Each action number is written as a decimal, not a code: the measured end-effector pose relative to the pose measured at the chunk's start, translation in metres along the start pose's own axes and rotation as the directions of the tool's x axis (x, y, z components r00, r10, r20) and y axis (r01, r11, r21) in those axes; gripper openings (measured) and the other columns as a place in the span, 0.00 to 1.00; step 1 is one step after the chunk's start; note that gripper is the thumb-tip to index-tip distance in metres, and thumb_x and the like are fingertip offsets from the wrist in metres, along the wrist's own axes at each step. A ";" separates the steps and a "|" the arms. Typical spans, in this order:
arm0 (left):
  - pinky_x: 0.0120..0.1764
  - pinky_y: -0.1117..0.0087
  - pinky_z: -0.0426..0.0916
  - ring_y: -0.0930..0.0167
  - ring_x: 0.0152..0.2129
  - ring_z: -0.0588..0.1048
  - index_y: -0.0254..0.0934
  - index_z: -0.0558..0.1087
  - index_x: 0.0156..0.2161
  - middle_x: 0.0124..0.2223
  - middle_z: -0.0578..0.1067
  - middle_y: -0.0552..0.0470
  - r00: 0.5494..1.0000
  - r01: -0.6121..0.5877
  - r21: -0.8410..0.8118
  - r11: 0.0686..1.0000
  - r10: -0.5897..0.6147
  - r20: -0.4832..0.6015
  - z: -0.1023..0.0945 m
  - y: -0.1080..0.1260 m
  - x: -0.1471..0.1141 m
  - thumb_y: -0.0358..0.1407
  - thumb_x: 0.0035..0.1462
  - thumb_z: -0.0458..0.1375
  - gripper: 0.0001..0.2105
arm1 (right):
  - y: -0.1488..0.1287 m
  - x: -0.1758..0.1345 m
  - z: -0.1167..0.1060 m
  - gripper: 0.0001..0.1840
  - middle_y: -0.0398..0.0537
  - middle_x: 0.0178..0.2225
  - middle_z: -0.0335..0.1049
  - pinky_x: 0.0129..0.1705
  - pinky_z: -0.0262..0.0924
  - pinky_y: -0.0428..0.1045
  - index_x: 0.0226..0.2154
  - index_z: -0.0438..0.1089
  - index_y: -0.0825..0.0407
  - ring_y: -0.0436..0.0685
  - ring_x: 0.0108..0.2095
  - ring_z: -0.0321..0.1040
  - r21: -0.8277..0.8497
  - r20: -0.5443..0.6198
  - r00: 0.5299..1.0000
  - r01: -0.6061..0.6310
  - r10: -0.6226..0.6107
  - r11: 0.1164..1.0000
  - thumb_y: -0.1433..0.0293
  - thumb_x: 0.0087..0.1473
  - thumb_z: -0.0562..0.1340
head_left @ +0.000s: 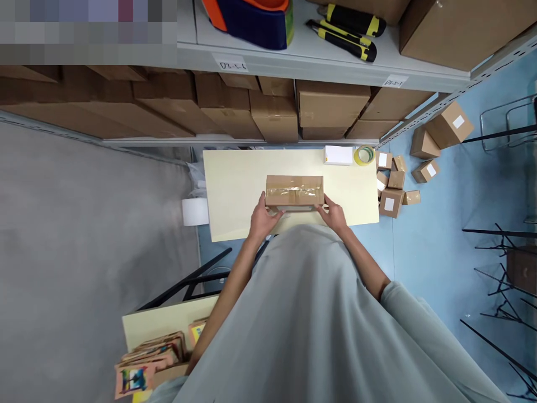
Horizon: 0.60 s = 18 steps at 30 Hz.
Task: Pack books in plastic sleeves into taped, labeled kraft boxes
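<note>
A brown cardboard box (295, 183) with clear tape across its top is between my two hands, over the near part of a cream table (235, 190). My left hand (264, 217) grips its left end, fingers along the side and thumb at the near lower edge. At the right end, my right hand (333, 214) holds it the same way. A pale strip, perhaps a label, shows along the box's near side. Beyond the box lie a white box (338, 155) and a roll of yellowish tape (364, 155), both apart from my hands.
Above the table runs a grey shelf (335, 66) with cardboard boxes, box cutters (346, 42) and a blue-orange object (255, 22). Several small parcels (392, 201) lie on the right. A white roll (195, 211) is at the table's left edge; colourful packets (151, 361) sit lower left.
</note>
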<state>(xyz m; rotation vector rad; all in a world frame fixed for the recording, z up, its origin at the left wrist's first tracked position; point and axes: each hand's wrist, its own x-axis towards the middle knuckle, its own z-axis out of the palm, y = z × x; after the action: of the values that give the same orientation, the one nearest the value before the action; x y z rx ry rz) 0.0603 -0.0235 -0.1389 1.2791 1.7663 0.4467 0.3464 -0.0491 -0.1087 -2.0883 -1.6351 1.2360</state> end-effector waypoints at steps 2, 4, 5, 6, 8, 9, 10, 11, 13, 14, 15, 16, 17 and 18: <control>0.54 0.58 0.78 0.59 0.48 0.83 0.35 0.64 0.74 0.61 0.81 0.38 0.997 -0.002 -0.020 1.000 0.001 -0.078 -0.002 0.011 0.000 0.49 0.57 0.69 0.44 | -0.007 0.000 -0.011 0.28 0.50 0.57 0.83 0.56 0.74 0.53 0.69 0.68 0.46 0.62 0.53 0.83 -0.003 -0.121 0.991 -0.062 0.061 0.998 0.52 0.77 0.54; 0.52 0.60 0.78 0.63 0.43 0.82 0.36 0.72 0.68 0.58 0.82 0.41 0.993 -0.035 -0.022 0.999 0.032 -0.117 -0.002 0.021 0.000 0.50 0.61 0.65 0.34 | -0.011 0.003 -0.022 0.27 0.51 0.51 0.86 0.53 0.72 0.51 0.63 0.75 0.48 0.62 0.52 0.83 -0.043 -0.184 0.978 -0.111 0.101 0.993 0.51 0.78 0.52; 0.52 0.60 0.78 0.64 0.41 0.82 0.37 0.75 0.64 0.57 0.83 0.42 0.991 -0.049 -0.009 0.999 0.047 -0.124 -0.002 0.025 0.001 0.51 0.63 0.63 0.30 | -0.012 0.005 -0.027 0.27 0.52 0.48 0.86 0.50 0.71 0.50 0.60 0.76 0.49 0.62 0.51 0.83 -0.070 -0.188 0.976 -0.127 0.112 0.989 0.51 0.78 0.51; 0.51 0.60 0.78 0.64 0.39 0.82 0.38 0.78 0.61 0.56 0.83 0.43 0.990 -0.055 0.013 0.998 0.056 -0.126 0.000 0.030 0.002 0.51 0.64 0.62 0.27 | -0.013 0.008 -0.031 0.27 0.53 0.46 0.86 0.48 0.70 0.49 0.59 0.78 0.49 0.62 0.50 0.83 -0.098 -0.182 0.976 -0.139 0.120 0.985 0.51 0.78 0.51; 0.51 0.60 0.77 0.64 0.38 0.81 0.39 0.79 0.58 0.55 0.83 0.43 0.991 -0.042 0.062 0.997 0.049 -0.122 0.007 0.037 0.005 0.51 0.65 0.61 0.24 | -0.012 0.014 -0.037 0.28 0.53 0.44 0.86 0.47 0.68 0.49 0.58 0.78 0.50 0.62 0.47 0.83 -0.146 -0.170 0.977 -0.157 0.131 0.977 0.52 0.79 0.51; 0.50 0.60 0.76 0.64 0.38 0.81 0.40 0.79 0.57 0.55 0.83 0.43 0.993 -0.028 0.081 0.996 0.037 -0.115 0.012 0.040 0.006 0.51 0.65 0.61 0.23 | -0.010 0.017 -0.039 0.28 0.53 0.44 0.86 0.47 0.68 0.49 0.58 0.78 0.49 0.62 0.47 0.83 -0.162 -0.169 0.976 -0.163 0.136 0.973 0.52 0.79 0.50; 0.50 0.60 0.76 0.63 0.38 0.82 0.40 0.79 0.57 0.55 0.83 0.43 0.994 -0.015 0.099 0.995 0.025 -0.104 0.017 0.042 0.007 0.51 0.66 0.61 0.22 | -0.009 0.020 -0.041 0.28 0.53 0.45 0.86 0.47 0.67 0.50 0.59 0.78 0.49 0.62 0.47 0.83 -0.173 -0.172 0.975 -0.170 0.140 0.970 0.53 0.79 0.50; 0.50 0.60 0.76 0.63 0.38 0.82 0.40 0.79 0.56 0.55 0.84 0.43 0.996 -0.001 0.115 0.993 0.012 -0.092 0.022 0.045 0.008 0.51 0.66 0.60 0.21 | -0.007 0.022 -0.043 0.28 0.53 0.46 0.86 0.48 0.67 0.50 0.59 0.78 0.49 0.63 0.47 0.83 -0.182 -0.176 0.973 -0.180 0.148 0.967 0.53 0.79 0.50; 0.49 0.60 0.75 0.62 0.39 0.82 0.40 0.78 0.56 0.55 0.83 0.43 0.998 0.018 0.143 0.990 -0.009 -0.065 0.033 0.050 0.010 0.50 0.67 0.60 0.21 | -0.001 0.027 -0.048 0.28 0.53 0.47 0.86 0.49 0.67 0.51 0.58 0.79 0.48 0.64 0.48 0.82 -0.196 -0.186 0.968 -0.206 0.170 0.959 0.53 0.79 0.50; 0.49 0.60 0.75 0.61 0.40 0.82 0.40 0.78 0.56 0.55 0.83 0.42 0.999 0.024 0.157 0.987 -0.016 -0.051 0.039 0.053 0.011 0.50 0.68 0.59 0.20 | 0.002 0.029 -0.051 0.28 0.53 0.48 0.86 0.50 0.67 0.51 0.56 0.80 0.48 0.64 0.48 0.82 -0.202 -0.188 0.965 -0.219 0.182 0.955 0.52 0.79 0.50; 0.49 0.60 0.75 0.61 0.40 0.83 0.39 0.78 0.56 0.55 0.83 0.42 0.999 0.031 0.172 0.985 -0.024 -0.040 0.044 0.056 0.012 0.50 0.68 0.59 0.20 | 0.005 0.031 -0.054 0.28 0.54 0.48 0.86 0.50 0.67 0.52 0.55 0.80 0.48 0.64 0.48 0.82 -0.205 -0.188 0.963 -0.232 0.195 0.951 0.52 0.79 0.50; 0.48 0.60 0.75 0.60 0.40 0.83 0.39 0.78 0.56 0.55 0.83 0.41 0.999 0.034 0.188 0.982 -0.030 -0.026 0.049 0.059 0.013 0.50 0.68 0.58 0.20 | 0.009 0.033 -0.057 0.28 0.54 0.48 0.86 0.50 0.67 0.52 0.54 0.81 0.48 0.64 0.48 0.82 -0.205 -0.187 0.960 -0.245 0.207 0.948 0.52 0.79 0.50; 0.48 0.60 0.75 0.60 0.41 0.83 0.39 0.78 0.56 0.55 0.83 0.41 0.999 0.034 0.200 0.979 -0.032 -0.011 0.054 0.062 0.014 0.50 0.69 0.58 0.20 | 0.013 0.034 -0.060 0.29 0.54 0.47 0.86 0.49 0.67 0.52 0.53 0.81 0.48 0.65 0.47 0.82 -0.202 -0.186 0.958 -0.256 0.220 0.945 0.51 0.79 0.49; 0.48 0.59 0.75 0.59 0.41 0.83 0.39 0.78 0.56 0.54 0.83 0.40 1.000 0.030 0.212 0.977 -0.031 0.005 0.058 0.064 0.015 0.50 0.69 0.58 0.20 | 0.017 0.036 -0.064 0.30 0.55 0.47 0.86 0.49 0.67 0.52 0.53 0.81 0.49 0.65 0.47 0.82 -0.197 -0.183 0.955 -0.268 0.233 0.943 0.51 0.79 0.48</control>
<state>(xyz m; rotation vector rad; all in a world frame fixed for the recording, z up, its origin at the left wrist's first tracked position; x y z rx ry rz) 0.1436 0.0040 -0.1317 1.3965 1.8630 0.2394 0.4046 -0.0039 -0.0963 -2.5258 -1.5331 0.9603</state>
